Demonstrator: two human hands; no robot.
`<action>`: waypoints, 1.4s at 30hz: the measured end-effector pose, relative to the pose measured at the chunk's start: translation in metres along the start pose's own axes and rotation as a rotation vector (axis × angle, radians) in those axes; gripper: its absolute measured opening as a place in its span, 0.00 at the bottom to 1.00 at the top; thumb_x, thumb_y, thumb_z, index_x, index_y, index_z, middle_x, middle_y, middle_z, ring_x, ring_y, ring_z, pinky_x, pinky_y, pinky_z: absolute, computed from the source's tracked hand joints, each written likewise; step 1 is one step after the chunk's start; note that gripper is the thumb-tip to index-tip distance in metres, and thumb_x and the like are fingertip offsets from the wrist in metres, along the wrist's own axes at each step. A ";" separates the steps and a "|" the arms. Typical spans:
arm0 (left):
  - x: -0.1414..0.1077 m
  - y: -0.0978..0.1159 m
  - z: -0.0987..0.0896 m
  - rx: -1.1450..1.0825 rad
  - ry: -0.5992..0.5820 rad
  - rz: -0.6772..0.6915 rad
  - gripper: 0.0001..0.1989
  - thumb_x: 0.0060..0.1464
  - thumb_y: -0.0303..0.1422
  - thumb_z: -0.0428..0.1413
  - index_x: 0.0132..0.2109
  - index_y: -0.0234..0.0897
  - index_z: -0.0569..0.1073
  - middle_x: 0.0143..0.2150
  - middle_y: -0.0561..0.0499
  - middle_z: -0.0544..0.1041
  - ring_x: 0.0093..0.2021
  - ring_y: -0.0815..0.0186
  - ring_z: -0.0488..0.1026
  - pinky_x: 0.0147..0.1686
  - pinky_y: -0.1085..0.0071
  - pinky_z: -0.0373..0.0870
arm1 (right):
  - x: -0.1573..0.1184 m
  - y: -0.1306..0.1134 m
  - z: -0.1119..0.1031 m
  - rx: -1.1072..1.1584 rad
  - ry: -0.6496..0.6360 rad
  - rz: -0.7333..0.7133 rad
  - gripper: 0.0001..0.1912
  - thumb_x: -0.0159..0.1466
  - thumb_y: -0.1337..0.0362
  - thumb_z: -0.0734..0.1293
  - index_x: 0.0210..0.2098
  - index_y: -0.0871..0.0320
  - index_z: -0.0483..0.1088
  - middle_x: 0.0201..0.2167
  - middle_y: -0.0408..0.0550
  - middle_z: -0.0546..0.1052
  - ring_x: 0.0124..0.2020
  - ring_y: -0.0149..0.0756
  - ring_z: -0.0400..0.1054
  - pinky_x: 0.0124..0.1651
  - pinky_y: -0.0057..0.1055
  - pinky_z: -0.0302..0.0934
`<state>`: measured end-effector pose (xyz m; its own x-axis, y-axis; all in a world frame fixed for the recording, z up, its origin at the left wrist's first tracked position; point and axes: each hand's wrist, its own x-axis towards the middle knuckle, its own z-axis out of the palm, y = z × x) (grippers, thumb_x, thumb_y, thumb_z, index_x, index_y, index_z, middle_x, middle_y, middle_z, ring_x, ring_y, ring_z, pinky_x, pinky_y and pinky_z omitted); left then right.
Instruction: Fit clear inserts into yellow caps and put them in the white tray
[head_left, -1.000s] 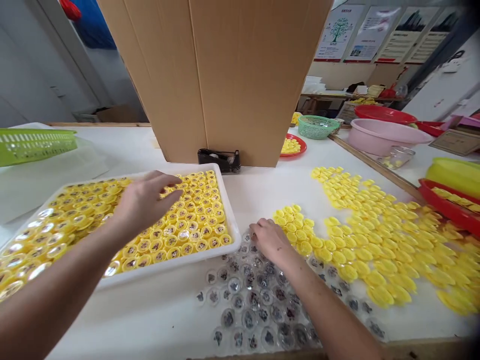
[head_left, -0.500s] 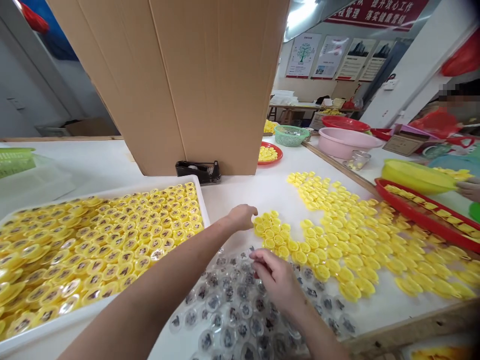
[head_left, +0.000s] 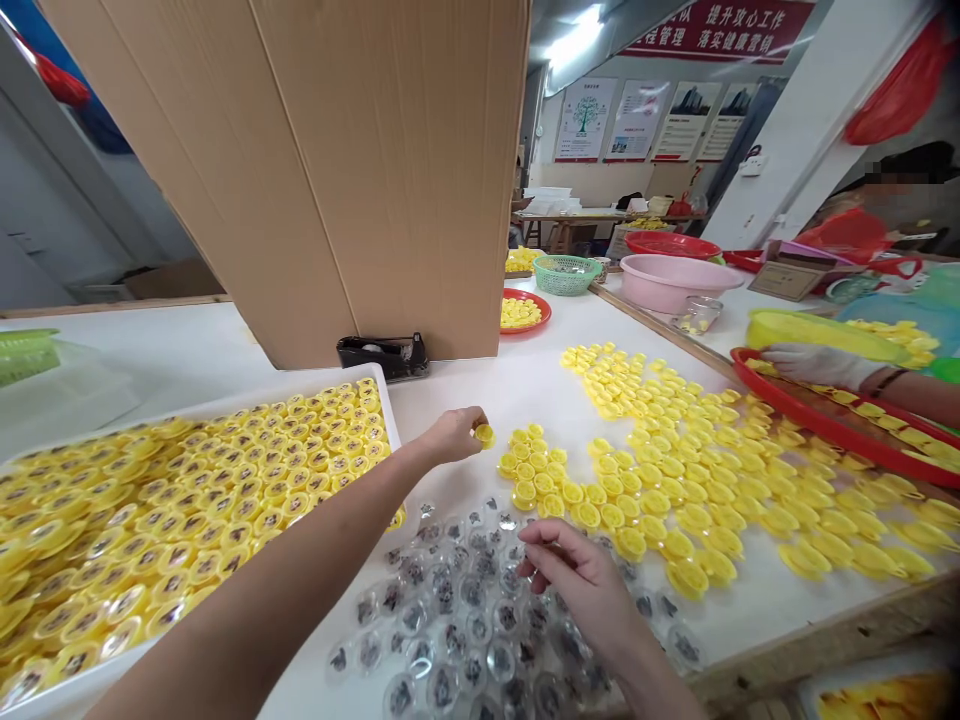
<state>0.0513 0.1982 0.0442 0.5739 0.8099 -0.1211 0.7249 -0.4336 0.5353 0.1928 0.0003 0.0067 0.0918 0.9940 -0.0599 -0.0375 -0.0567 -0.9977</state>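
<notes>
My left hand (head_left: 451, 436) pinches a small yellow round cap (head_left: 484, 436) above the white table, just left of the loose yellow caps (head_left: 592, 492). My right hand (head_left: 570, 572) hovers over a spread of clear plastic domes (head_left: 450, 590) with dark figures inside. Its fingers are slightly curled and apart, and I see nothing between them. To the left, a white tray (head_left: 390, 425) holds many yellow caps with dark figures under clear covers, some heaped at its left end.
A tall cardboard box (head_left: 375, 180) stands behind a black tape dispenser (head_left: 384, 356). At the right, a co-worker's gloved hand (head_left: 821, 365) reaches over a red tray (head_left: 780, 405). Farther back are a pink basin (head_left: 675, 285), a green basket (head_left: 566, 275) and a red plate (head_left: 546, 312).
A yellow cap now shows in my left hand, which has drawn slightly left. My right hand's fingers have parted from a pinch. The co-worker's gloved hand has come over the red tray.
</notes>
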 end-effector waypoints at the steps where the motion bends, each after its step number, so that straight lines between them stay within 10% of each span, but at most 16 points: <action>1: -0.012 0.003 -0.006 -0.044 0.007 0.019 0.13 0.53 0.30 0.55 0.46 0.34 0.70 0.42 0.48 0.74 0.39 0.65 0.72 0.36 0.70 0.70 | 0.001 -0.003 0.000 -0.002 0.006 -0.023 0.11 0.59 0.55 0.67 0.35 0.56 0.72 0.28 0.44 0.73 0.28 0.33 0.68 0.30 0.28 0.62; 12: -0.131 0.033 0.025 -0.952 -0.249 0.118 0.13 0.46 0.27 0.58 0.41 0.31 0.74 0.26 0.56 0.69 0.25 0.75 0.62 0.25 0.77 0.56 | 0.000 -0.027 0.003 -0.031 -0.123 -0.158 0.06 0.64 0.63 0.66 0.40 0.53 0.72 0.31 0.41 0.71 0.28 0.28 0.65 0.31 0.25 0.60; 20: -0.146 0.039 0.059 -1.550 -0.152 0.047 0.16 0.41 0.28 0.66 0.36 0.32 0.70 0.31 0.49 0.77 0.31 0.69 0.73 0.33 0.71 0.67 | -0.011 -0.034 0.000 -0.152 -0.105 -0.120 0.05 0.62 0.64 0.66 0.39 0.51 0.72 0.33 0.41 0.73 0.30 0.30 0.67 0.31 0.25 0.63; 42: -0.157 0.029 0.092 -1.867 -0.100 0.013 0.17 0.41 0.32 0.68 0.38 0.32 0.74 0.31 0.49 0.78 0.28 0.72 0.73 0.29 0.77 0.68 | -0.021 -0.067 0.007 -0.722 -0.267 -0.435 0.09 0.61 0.66 0.68 0.41 0.51 0.71 0.34 0.44 0.74 0.34 0.36 0.69 0.34 0.31 0.64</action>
<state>0.0171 0.0222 0.0015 0.6427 0.7574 -0.1153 -0.5388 0.5539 0.6348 0.1864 -0.0161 0.0756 -0.2873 0.9249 0.2491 0.5923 0.3759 -0.7127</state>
